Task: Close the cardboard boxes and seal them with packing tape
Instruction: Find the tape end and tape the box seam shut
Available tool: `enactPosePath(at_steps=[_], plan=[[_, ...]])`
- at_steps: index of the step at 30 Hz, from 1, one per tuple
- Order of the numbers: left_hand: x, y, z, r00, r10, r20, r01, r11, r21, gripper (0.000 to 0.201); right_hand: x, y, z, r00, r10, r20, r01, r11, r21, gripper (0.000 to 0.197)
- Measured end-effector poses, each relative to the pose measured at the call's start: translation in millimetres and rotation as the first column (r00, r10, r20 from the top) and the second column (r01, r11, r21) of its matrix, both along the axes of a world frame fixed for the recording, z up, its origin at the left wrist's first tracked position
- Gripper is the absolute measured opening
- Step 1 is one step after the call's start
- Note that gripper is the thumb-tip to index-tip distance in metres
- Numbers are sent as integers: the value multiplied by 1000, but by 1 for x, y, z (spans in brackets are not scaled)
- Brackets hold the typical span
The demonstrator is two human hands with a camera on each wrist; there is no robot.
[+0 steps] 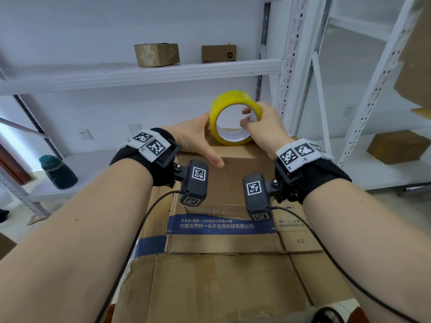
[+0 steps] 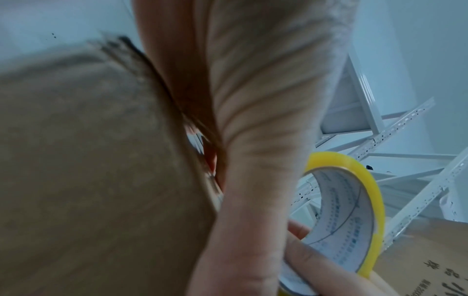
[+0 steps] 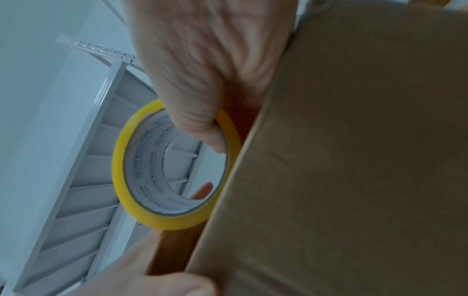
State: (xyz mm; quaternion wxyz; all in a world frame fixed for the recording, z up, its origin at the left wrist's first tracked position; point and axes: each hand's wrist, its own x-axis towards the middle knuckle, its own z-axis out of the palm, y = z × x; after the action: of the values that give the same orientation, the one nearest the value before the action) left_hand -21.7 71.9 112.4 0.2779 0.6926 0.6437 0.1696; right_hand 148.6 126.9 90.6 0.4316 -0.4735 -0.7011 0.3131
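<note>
Head view shows my right hand (image 1: 265,129) hooking its fingers through the core of the yellow tape roll (image 1: 234,117), mid-frame at the far top edge of the closed cardboard box (image 1: 224,183), I judge to start a strip there. My left hand (image 1: 198,138) lies spread on that edge, steadying it. Two small boxes (image 1: 156,54) on the shelf (image 1: 140,75) above and a dark bottle (image 1: 58,171) at left stand clear.
</note>
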Motion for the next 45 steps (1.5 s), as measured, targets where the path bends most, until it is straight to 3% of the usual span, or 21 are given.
enactPosePath(at_steps=[15,22,31,38,45], plan=[[1,3,-1,998,6,-60,-7,1000,-18,112,9,3,2,999,23,35,-24,1000,18,27],[6,-3,4,990,32,-139,-41,997,-64,132,20,5,8,996,2,91,-5,999,36,26],[8,-4,8,979,56,-195,-79,990,-113,130,25,4,15,979,-22,202,8,998,70,29],[32,1,8,984,7,-180,-18,998,-63,130,26,4,19,986,-1,166,-2,1000,18,28],[29,3,7,986,5,-167,-11,999,-34,115,21,6,-6,998,-46,-35,45,999,-28,20]])
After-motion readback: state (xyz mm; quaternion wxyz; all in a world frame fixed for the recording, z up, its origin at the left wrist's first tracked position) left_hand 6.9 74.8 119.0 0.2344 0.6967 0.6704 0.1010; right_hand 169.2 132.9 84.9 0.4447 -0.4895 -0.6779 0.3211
